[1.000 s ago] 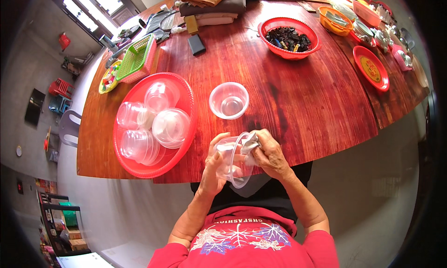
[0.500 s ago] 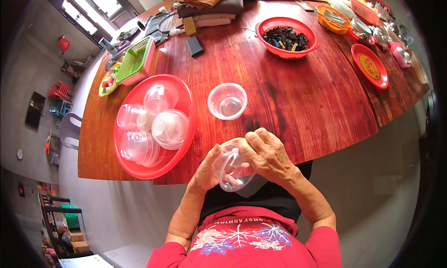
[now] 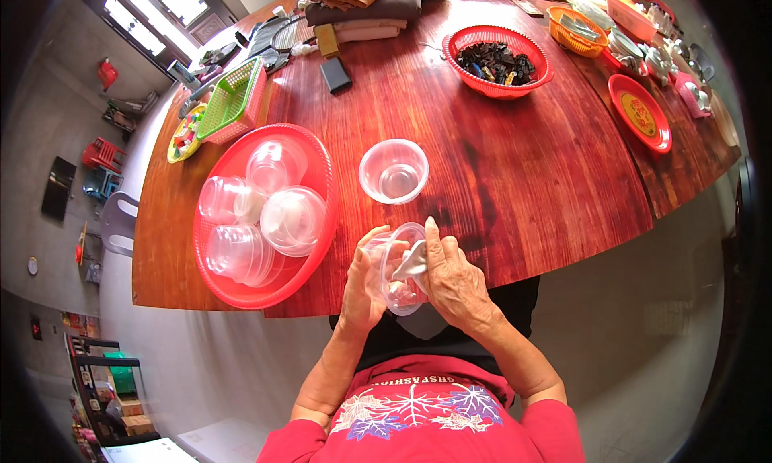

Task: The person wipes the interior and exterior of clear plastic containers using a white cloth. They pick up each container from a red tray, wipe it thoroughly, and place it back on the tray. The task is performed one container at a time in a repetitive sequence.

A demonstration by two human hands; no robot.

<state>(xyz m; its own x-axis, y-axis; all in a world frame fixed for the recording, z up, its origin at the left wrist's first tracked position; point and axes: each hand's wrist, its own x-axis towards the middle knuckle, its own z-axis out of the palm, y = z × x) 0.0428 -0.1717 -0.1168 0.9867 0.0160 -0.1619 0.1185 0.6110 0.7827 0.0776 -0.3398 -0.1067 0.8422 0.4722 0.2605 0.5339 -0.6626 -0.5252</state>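
Note:
At the table's front edge, my left hand (image 3: pixel 360 292) grips a clear plastic bowl (image 3: pixel 400 309) from its outer left side. The bowl is tilted, its mouth facing right. My right hand (image 3: pixel 461 292) is at the bowl's rim with a whitish cloth (image 3: pixel 412 261) pinched in its fingers, and part of the cloth reaches inside. Just beyond my hands, another clear bowl (image 3: pixel 393 174) stands upright on the table. To the left, a large round red basket (image 3: pixel 323 226) holds several stacks of clear bowls (image 3: pixel 291 220).
A red basket of dark small pieces (image 3: pixel 496 65) sits toward the back right. Green and pink baskets (image 3: pixel 233 101) are at the left edge. A dark box (image 3: pixel 336 75) lies near folded cloths (image 3: pixel 366 17). A red plate (image 3: pixel 639 113) and dishes line the right side.
The bowl in my hands has been lifted slightly toward the table and turned more to the right. The whitish cloth now shows in my right fingers.

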